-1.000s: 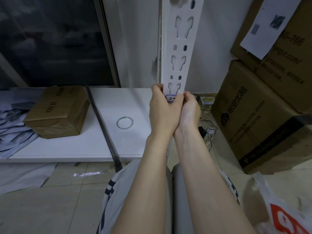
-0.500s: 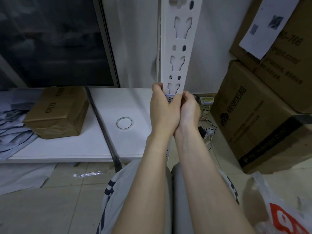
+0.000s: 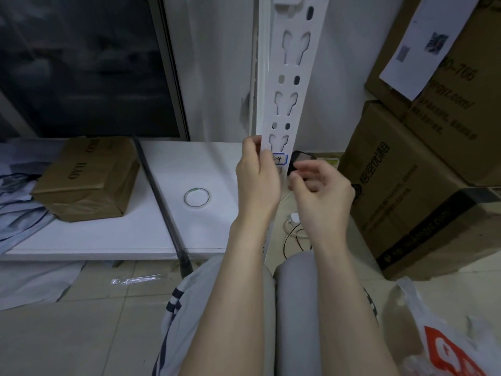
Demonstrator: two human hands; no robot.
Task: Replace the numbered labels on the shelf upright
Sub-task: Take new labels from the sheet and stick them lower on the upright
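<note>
Between low white board (image 3: 151, 234) at left and stacked brown cardboard cartons (image 3: 406, 191) at right: narrow gap holding white slotted metal shelf upright (image 3: 291, 77). Small white blue-bordered handwritten label (image 3: 280, 159) stuck on upright face. Left hand (image 3: 257, 183) grips upright's left edge beside label. Right hand (image 3: 322, 191) just right of upright, apart, fingers curled, blurred; whether pinching anything, cannot tell. Cartons closed, contents hidden.

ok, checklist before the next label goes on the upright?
1. label on shelf upright face: ok.
2. left hand grips upright edge, steadying it: ok.
3. right hand clear of label: ok.
4. right hand empty: cannot tell, blurred.
5. label number fully readable: cannot tell, left hand covers part.
6. tape roll on white board: ok.
</note>
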